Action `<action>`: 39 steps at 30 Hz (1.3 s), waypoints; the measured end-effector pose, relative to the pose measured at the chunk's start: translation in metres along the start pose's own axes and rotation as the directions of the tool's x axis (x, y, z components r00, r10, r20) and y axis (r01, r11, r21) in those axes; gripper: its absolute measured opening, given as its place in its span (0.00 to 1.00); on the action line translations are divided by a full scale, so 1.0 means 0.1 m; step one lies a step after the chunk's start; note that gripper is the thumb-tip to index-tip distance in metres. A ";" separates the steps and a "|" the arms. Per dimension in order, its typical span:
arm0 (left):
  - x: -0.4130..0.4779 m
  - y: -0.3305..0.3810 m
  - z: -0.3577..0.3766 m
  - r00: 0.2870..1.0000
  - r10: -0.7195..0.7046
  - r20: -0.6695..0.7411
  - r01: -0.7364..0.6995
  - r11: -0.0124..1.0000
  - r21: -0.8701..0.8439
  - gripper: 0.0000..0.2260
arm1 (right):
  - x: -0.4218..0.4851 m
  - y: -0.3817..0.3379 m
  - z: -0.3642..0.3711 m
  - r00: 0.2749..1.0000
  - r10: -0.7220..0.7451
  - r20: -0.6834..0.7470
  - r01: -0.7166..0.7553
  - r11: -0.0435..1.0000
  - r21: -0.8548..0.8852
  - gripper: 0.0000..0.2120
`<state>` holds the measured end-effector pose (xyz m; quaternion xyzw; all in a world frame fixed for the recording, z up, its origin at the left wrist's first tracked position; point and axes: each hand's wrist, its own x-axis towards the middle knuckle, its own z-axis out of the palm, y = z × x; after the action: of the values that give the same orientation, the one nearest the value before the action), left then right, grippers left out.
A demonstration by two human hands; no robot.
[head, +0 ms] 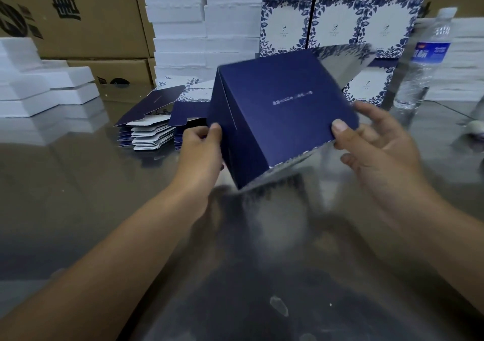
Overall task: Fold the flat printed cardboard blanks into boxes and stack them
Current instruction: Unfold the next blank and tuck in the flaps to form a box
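Tilted box [282, 110] — navy face up — gripped by left hand [201, 144], right hand [377, 141].

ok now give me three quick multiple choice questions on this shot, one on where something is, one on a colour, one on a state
1. Where does the water bottle stand?
A. at the far left
B. at the right, beside the finished boxes
C. in a hand

2. What colour is the large panel of the held box that faces the camera?
A. dark blue
B. red
C. brown

3. How is that box held?
A. it lies untouched
B. by one hand alone
C. by both hands

Answers:
1 B: the bottle stands upright near the right edge, next to the stacked printed boxes.
2 A: the panel is dark blue with a small line of white print.
3 C: the left hand grips its left side and the right hand pinches its right corner.
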<state>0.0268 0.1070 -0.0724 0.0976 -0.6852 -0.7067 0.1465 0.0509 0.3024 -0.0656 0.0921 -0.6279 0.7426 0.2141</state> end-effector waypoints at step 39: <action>-0.18 0.00 -0.06 0.470 0.716 0.517 -0.870 0.476 0.131 0.54 | -0.30 -0.13 0.12 0.608 -0.394 0.689 0.793 0.316 -0.520 0.12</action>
<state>0.0458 0.1078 -0.0740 -0.3571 -0.7838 -0.4090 0.3015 0.0817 0.2860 -0.0640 0.3832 -0.8320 0.1979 0.3491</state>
